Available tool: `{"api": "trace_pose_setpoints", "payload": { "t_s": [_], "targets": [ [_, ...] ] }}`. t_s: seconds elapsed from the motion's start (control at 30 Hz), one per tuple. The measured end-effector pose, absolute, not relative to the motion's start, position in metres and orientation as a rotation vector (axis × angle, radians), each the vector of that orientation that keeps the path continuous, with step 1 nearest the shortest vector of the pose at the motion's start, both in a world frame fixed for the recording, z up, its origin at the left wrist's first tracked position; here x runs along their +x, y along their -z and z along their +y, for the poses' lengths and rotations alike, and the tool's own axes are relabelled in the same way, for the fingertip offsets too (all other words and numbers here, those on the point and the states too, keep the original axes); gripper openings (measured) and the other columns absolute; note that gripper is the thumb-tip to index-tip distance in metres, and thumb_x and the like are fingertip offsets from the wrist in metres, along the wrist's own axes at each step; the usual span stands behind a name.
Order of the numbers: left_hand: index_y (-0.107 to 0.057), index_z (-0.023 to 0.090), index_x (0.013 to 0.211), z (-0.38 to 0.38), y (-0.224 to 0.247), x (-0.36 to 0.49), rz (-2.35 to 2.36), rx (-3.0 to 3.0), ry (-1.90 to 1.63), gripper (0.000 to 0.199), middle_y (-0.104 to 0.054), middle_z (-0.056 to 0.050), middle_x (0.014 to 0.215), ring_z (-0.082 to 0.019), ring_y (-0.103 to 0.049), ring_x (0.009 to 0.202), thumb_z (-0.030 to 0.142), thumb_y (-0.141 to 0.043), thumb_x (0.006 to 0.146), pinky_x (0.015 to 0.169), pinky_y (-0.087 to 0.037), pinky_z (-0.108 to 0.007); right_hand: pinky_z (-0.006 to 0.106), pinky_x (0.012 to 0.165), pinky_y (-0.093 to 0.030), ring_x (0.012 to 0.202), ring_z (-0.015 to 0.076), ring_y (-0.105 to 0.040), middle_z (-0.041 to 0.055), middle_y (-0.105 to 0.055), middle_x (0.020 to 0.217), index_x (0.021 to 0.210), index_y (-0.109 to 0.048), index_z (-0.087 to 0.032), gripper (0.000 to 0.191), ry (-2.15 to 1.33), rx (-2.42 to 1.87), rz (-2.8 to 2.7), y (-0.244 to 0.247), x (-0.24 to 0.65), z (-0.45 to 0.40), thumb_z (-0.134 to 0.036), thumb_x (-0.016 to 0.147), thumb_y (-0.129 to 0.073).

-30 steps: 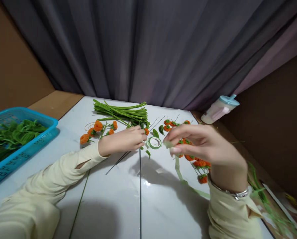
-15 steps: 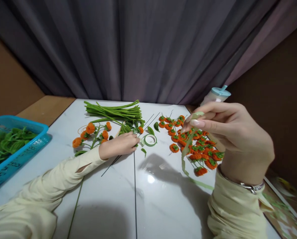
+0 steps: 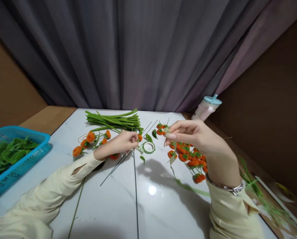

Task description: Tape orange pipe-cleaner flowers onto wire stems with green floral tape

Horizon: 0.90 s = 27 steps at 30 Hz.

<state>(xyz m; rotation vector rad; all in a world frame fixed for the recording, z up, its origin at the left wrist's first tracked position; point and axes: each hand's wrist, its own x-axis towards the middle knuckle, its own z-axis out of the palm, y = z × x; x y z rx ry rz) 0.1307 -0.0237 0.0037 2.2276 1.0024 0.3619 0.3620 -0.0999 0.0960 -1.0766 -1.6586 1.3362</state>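
My right hand (image 3: 188, 136) is raised over the right side of the table, thumb and fingertips pinching a strip of pale green floral tape (image 3: 172, 162). The strip hangs down and trails along the tabletop. Farther left, my left hand (image 3: 125, 142) has its fingers closed beside an orange fuzzy flower (image 3: 140, 137). What sits between those fingers is hidden. Close to its fingertips lies a roll of green tape (image 3: 148, 147). Green leaves (image 3: 148, 138) rest around the roll. Several orange flowers with green centres (image 3: 184, 156) are heaped below my right hand.
A bundle of green stems (image 3: 113, 120) lies at the back. Branched orange flowers (image 3: 90, 136) are beyond my left forearm. A blue basket (image 3: 42, 141) of green leaves stands at left. Dark thin wires (image 3: 113, 169) lie under my left wrist. A lidded cup (image 3: 207, 108) stands at back right.
My right hand has moved left and inward, still pinching the tape strip. My left hand has lifted slightly away from the table, its fingers curled tighter. The view has tilted slightly upward.
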Motion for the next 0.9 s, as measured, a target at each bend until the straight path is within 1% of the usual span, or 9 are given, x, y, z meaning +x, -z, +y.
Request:
{"api": "trace_pose_setpoints", "payload": {
  "t_s": [0.13, 0.3, 0.4, 0.5, 0.63, 0.7, 0.77, 0.83, 0.9],
  "targets": [
    [-0.046, 0.018, 0.08, -0.028, -0.028, 0.125, 0.979, 2.045, -0.433, 0.013, -0.069, -0.002, 0.069, -0.01, -0.055, 0.042, 0.029, -0.044, 0.084, 0.041, -0.036, -0.019, 0.025, 0.065, -0.05, 0.068, 0.0135, -0.067, 0.0019, -0.073, 0.07, 0.082, -0.071, -0.018, 0.009, -1.447, -1.054, -1.616, -0.089, 0.355, -0.097, -0.025, 0.077, -0.072],
    [-0.053, 0.016, 0.081, -0.047, -0.062, 0.115, 0.931, 1.736, -0.531, 0.019, -0.067, 0.001, 0.058, -0.003, -0.04, 0.03, 0.033, -0.06, 0.081, 0.033, -0.029, -0.014, 0.03, 0.071, -0.051, 0.072, 0.0171, -0.068, 0.0044, -0.074, 0.073, 0.082, -0.073, -0.017, 0.011, -1.473, -1.039, -1.622, -0.083, 0.347, -0.095, -0.027, 0.077, -0.072],
    [-0.055, 0.015, 0.084, -0.059, -0.073, 0.112, 0.885, 1.646, -0.552, 0.02, -0.069, -0.001, 0.06, -0.005, -0.047, 0.03, 0.033, -0.062, 0.081, 0.03, -0.029, -0.013, 0.032, 0.076, -0.051, 0.079, 0.0194, -0.069, 0.0064, -0.075, 0.079, 0.079, -0.073, -0.017, 0.013, -1.467, -1.018, -1.632, -0.081, 0.342, -0.094, -0.03, 0.077, -0.072],
    [-0.055, 0.015, 0.086, -0.065, -0.075, 0.111, 0.8, 1.54, -0.557, 0.016, -0.072, -0.004, 0.065, -0.009, -0.056, 0.033, 0.029, -0.061, 0.082, 0.029, -0.035, -0.013, 0.029, 0.074, -0.05, 0.076, 0.0164, -0.069, 0.0051, -0.075, 0.077, 0.079, -0.072, -0.018, 0.011, -1.499, -1.0, -1.609, -0.08, 0.339, -0.094, -0.028, 0.078, -0.071],
    [-0.056, 0.015, 0.088, -0.066, -0.073, 0.111, 0.73, 1.454, -0.573, 0.01, -0.071, -0.003, 0.063, -0.009, -0.056, 0.032, 0.023, -0.06, 0.083, 0.03, -0.04, -0.014, 0.027, 0.073, -0.05, 0.074, 0.0148, -0.069, 0.0031, -0.075, 0.074, 0.089, -0.072, -0.019, 0.013, -1.549, -0.986, -1.578, -0.079, 0.334, -0.097, -0.026, 0.079, -0.071],
    [-0.057, 0.015, 0.088, -0.067, -0.073, 0.11, 0.719, 1.421, -0.591, 0.011, -0.072, -0.002, 0.066, -0.011, -0.06, 0.036, 0.022, -0.062, 0.081, 0.033, -0.044, -0.015, 0.026, 0.073, -0.051, 0.074, 0.0151, -0.07, 0.0031, -0.075, 0.073, 0.085, -0.072, -0.019, 0.011, -1.531, -1.011, -1.587, -0.079, 0.331, -0.099, -0.027, 0.078, -0.071],
    [-0.057, 0.015, 0.087, -0.068, -0.074, 0.109, 0.711, 1.39, -0.629, 0.011, -0.072, -0.003, 0.072, -0.013, -0.066, 0.046, 0.022, -0.063, 0.08, 0.039, -0.048, -0.016, 0.026, 0.073, -0.052, 0.074, 0.0156, -0.07, 0.0032, -0.075, 0.073, 0.078, -0.072, -0.018, 0.011, -1.512, -1.034, -1.599, -0.08, 0.328, -0.101, -0.029, 0.075, -0.073],
    [-0.058, 0.014, 0.088, -0.069, -0.075, 0.109, 0.682, 1.366, -0.669, 0.012, -0.072, -0.004, 0.077, -0.015, -0.069, 0.056, 0.024, -0.06, 0.081, 0.046, -0.052, -0.019, 0.027, 0.072, -0.053, 0.074, 0.0164, -0.069, 0.0034, -0.075, 0.074, 0.076, -0.073, -0.018, 0.014, -1.504, -1.056, -1.61, -0.081, 0.325, -0.102, -0.032, 0.074, -0.074],
    [-0.059, 0.014, 0.086, -0.07, -0.076, 0.109, 0.675, 1.357, -0.692, 0.014, -0.071, -0.005, 0.077, -0.016, -0.069, 0.059, 0.028, -0.057, 0.083, 0.05, -0.053, -0.021, 0.028, 0.073, -0.053, 0.075, 0.0164, -0.069, 0.0037, -0.075, 0.076, 0.076, -0.073, -0.018, 0.015, -1.498, -1.069, -1.618, -0.082, 0.324, -0.103, -0.033, 0.074, -0.074]
  ]
}}
